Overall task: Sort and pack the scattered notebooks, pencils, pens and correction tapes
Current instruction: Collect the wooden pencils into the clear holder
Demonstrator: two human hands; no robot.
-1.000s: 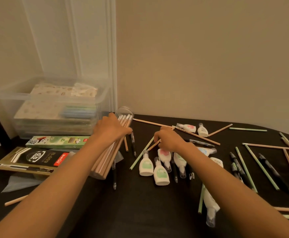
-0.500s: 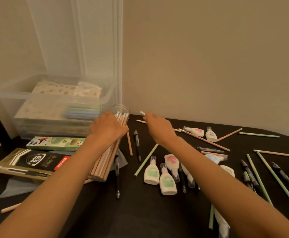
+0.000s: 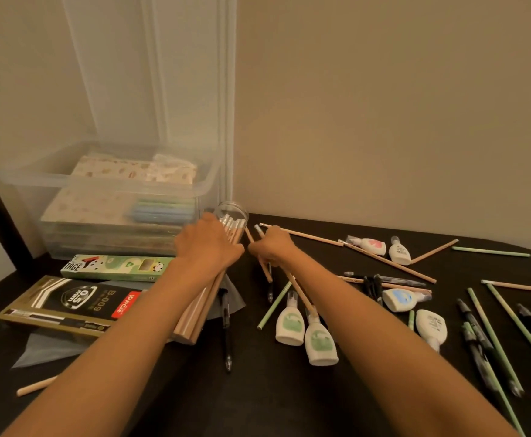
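As the left hand (image 3: pixel 208 247) grips the clear pencil tube (image 3: pixel 231 212), the right hand (image 3: pixel 272 246) at 3 o'clock pinches a wooden pencil (image 3: pixel 298 293).

Black table (image 3: pixel 257 405) — stationery scattered all over.
Back L: clear bin (image 3: pixel 68 234) by the wall; in front, green box (image 3: pixel 115 267), then black box (image 3: pixel 68 305) partly over a grey bag (image 3: pixel 52 348). Mid: black pen (image 3: pixel 227 335), 2 green tapes (image 3: pixel 289 326) side by side. R: pink tape (image 3: pixel 371 246), blue tape (image 3: pixel 399 299), pens (image 3: pixel 475 326), green pencils (image 3: pixel 491 251) & wood pencils (image 3: pixel 305 236) — some crossing.
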